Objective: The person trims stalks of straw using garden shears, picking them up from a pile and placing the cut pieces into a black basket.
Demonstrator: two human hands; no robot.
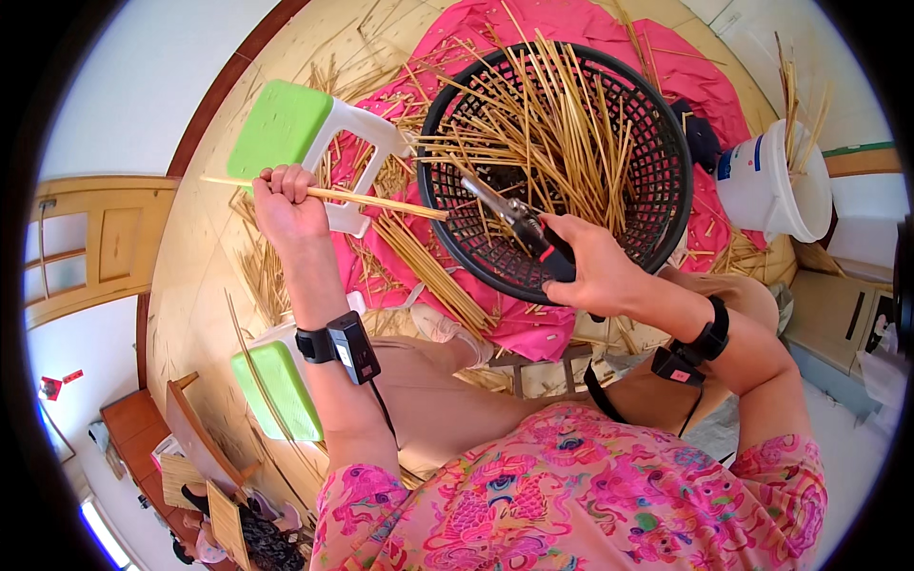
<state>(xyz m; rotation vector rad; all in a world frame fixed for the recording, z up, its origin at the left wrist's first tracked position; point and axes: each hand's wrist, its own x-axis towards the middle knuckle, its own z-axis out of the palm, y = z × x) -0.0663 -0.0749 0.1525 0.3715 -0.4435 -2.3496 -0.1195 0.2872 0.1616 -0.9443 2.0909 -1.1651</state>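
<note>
My left hand point(289, 203) grips a small bunch of pale, straw-coloured stalks point(385, 203). Their cut ends reach the left rim of a black plastic mesh basket point(683, 200). In my right hand point(596, 268) are pruning shears point(532, 232) with dark handles, held over the front of the basket. The blades point up and left, apart from the stalks in my left hand. Many long thin stalks point(564, 135) lean inside the basket, fanned towards its back and left. A neat bundle of stalks point(432, 271) lies on the floor in front of the basket.
Pink cloth point(471, 36) strewn with cut pieces lies under the basket. Left are two green-topped stools point(278, 128), point(278, 392). A white bucket point(750, 182) holding stalks is tipped at right. Another person point(268, 535) is at the lower left, beside wooden furniture point(196, 435).
</note>
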